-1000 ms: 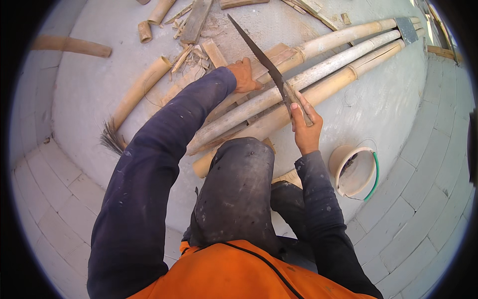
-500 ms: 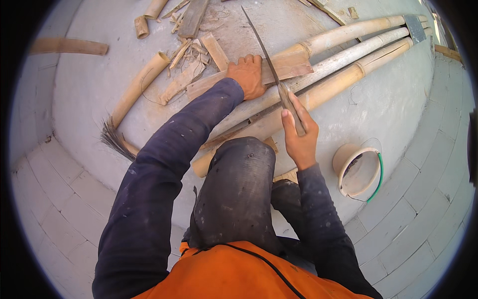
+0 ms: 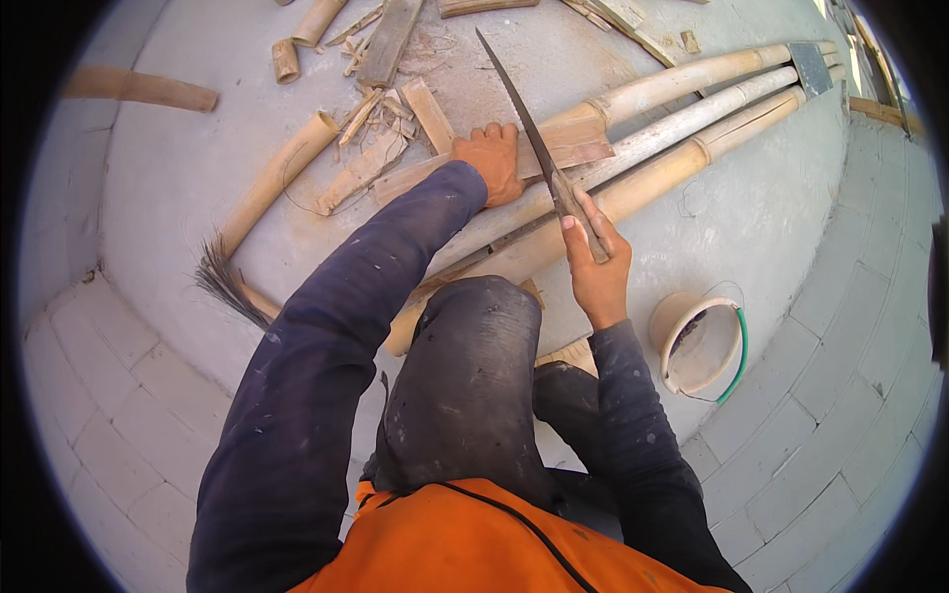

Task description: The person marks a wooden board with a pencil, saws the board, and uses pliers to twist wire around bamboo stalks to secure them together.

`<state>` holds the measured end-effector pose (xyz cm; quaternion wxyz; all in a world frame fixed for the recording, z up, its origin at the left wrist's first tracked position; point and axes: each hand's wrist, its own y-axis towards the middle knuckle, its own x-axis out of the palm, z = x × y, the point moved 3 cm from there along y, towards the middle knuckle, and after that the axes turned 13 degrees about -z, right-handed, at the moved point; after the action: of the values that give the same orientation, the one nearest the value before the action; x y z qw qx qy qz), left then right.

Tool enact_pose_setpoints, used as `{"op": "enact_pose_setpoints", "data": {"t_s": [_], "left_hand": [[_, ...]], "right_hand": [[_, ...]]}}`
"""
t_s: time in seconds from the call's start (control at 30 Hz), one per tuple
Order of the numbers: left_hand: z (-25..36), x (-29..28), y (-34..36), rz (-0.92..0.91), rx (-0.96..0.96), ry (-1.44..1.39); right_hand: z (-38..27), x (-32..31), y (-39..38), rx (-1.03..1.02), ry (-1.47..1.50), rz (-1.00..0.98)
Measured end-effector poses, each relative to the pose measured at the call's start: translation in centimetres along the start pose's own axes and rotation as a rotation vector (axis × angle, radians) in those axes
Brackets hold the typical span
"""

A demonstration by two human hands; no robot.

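Note:
A flat wooden board lies slantwise across several long bamboo poles. My left hand bears down on the board, its fingers curled over the far edge. In my right hand is the wooden handle of a handsaw. The toothed blade points up and to the far left, crossing the board just right of my left hand. Whether the teeth touch the wood, I cannot tell. My knee is close to the near ends of the poles.
A white bucket with a green handle grip stands at right. On the left lie a bamboo tube and dark bristles. Wood scraps and another board lie beyond my left hand. A grey block wall curves around the right side.
The saw blade has turned slightly, showing more of its flat side, and its tip sits a little lower and farther left. The view has shifted slightly; my left hand stays on the board.

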<state>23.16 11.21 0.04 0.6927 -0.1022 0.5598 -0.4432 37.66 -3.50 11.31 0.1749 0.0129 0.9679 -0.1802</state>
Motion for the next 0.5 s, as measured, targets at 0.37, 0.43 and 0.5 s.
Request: {"op": "enact_pose_setpoints", "data": {"t_s": [0.37, 0.43, 0.5], "left_hand": [[0.6, -0.9, 0.9, -0.002, 0.006, 0.034], [-0.4, 0.9, -0.4, -0.057, -0.003, 0.005], [-3.3, -0.3, -1.4, -0.033, -0.075, -0.037]], "right_hand": [[1.2, -0.7, -0.5, -0.005, 0.006, 0.027], [-0.6, 0.0, -3.6, 0.107, 0.013, -0.020], [-0.6, -0.5, -10.7, 0.059, -0.026, -0.056]]}}
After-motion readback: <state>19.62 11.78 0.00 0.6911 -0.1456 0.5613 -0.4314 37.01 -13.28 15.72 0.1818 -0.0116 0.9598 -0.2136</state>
